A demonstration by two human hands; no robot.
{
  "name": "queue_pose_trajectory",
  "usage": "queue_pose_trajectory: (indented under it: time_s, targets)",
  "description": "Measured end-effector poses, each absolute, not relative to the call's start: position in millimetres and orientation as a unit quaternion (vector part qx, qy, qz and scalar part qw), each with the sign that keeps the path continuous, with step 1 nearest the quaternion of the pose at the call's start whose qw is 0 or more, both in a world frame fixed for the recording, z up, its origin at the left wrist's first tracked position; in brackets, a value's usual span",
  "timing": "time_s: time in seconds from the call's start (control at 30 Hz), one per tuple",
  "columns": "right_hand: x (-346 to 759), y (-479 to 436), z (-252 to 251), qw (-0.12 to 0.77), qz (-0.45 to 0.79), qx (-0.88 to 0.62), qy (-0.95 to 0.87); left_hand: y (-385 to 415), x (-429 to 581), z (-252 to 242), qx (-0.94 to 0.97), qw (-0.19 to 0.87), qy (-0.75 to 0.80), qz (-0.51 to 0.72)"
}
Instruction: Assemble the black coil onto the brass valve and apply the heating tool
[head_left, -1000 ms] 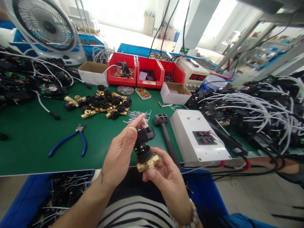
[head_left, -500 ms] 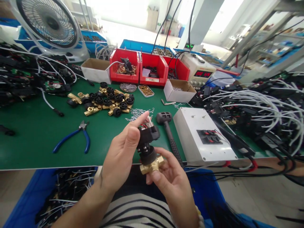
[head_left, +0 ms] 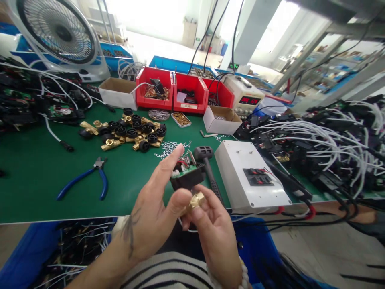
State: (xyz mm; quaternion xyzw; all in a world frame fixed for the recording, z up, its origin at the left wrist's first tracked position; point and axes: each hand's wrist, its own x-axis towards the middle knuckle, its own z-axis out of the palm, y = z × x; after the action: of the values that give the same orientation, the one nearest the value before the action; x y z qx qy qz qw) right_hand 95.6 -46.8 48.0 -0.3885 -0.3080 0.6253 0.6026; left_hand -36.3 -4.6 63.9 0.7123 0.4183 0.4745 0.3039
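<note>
Between my hands is a brass valve (head_left: 197, 199) joined to a black actuator housing (head_left: 188, 179). The housing is tilted, so its green circuit board and red wires show on top. My left hand (head_left: 158, 196) holds the housing from the left, its thumb across toward the brass and its index finger stretched along the side. My right hand (head_left: 215, 228) grips the brass body between thumb and fingers. The joint between brass and housing is mostly hidden by my left thumb. Just beyond them lie a black mallet (head_left: 209, 164) and thin bent wire pins (head_left: 168, 149).
Blue-handled cutters (head_left: 98, 170) lie on the green table (head_left: 36, 172) at left, below a pile of brass valves (head_left: 132, 130). Red bins (head_left: 155, 102) stand behind. A grey switch box (head_left: 249, 172) and a heap of wired units (head_left: 319, 136) occupy the right.
The valve with its housing has turned and tipped, so the circuit board now shows. My left thumb has come down across the brass. My view has shifted slightly.
</note>
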Motion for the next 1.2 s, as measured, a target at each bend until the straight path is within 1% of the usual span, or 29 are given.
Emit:
queue_pose_trajectory:
  time_s: [0.13, 0.2, 0.27, 0.33, 0.4, 0.47, 0.6, 0.73, 0.83, 0.97, 1.13, 1.2]
  targets:
    - [104.8, -40.5, 49.7, 0.605, 0.617, -0.412, -0.289, -4.1, -43.4, 56.8, 0.777, 0.185, 0.426, 0.424]
    - [106.1, -41.2, 48.8, 0.607, 0.607, -0.417, -0.299, -5.4, -44.1, 54.9, 0.785, 0.153, 0.427, 0.422]
    - [107.3, -42.3, 46.8, 0.605, 0.594, -0.415, -0.330, -6.8, -43.3, 54.3, 0.782, 0.141, 0.423, 0.435]
    - [109.4, -40.4, 44.8, 0.617, 0.544, -0.427, -0.376, -7.9, -41.4, 54.6, 0.770, 0.139, 0.429, 0.452]
    - [111.4, -33.5, 45.0, 0.651, 0.459, -0.445, -0.409, -9.3, -38.8, 55.3, 0.761, 0.139, 0.432, 0.464]
    - [111.2, -23.2, 48.6, 0.690, 0.409, -0.440, -0.403, -11.6, -35.3, 55.8, 0.764, 0.137, 0.423, 0.468]
    - [101.7, -6.3, 60.6, 0.726, 0.456, -0.387, -0.340, -18.9, -26.6, 54.5, 0.780, 0.130, 0.390, 0.472]
    - [92.8, -3.6, 66.0, 0.759, 0.454, -0.374, -0.280, -23.5, -21.2, 50.9, 0.781, 0.111, 0.380, 0.483]
    - [93.2, -6.1, 65.9, 0.761, 0.475, -0.355, -0.264, -23.0, -20.2, 47.3, 0.783, 0.086, 0.373, 0.491]
    - [98.3, -8.8, 66.8, 0.773, 0.511, -0.275, -0.256, -24.5, -15.6, 40.6, 0.770, 0.044, 0.343, 0.537]
    - [107.6, -3.4, 63.6, 0.770, 0.534, -0.230, -0.262, -36.4, -0.6, 35.9, 0.710, 0.075, 0.345, 0.609]
    - [113.0, 0.8, 58.5, 0.762, 0.547, -0.216, -0.272, -40.6, 3.6, 36.5, 0.707, 0.071, 0.337, 0.618]
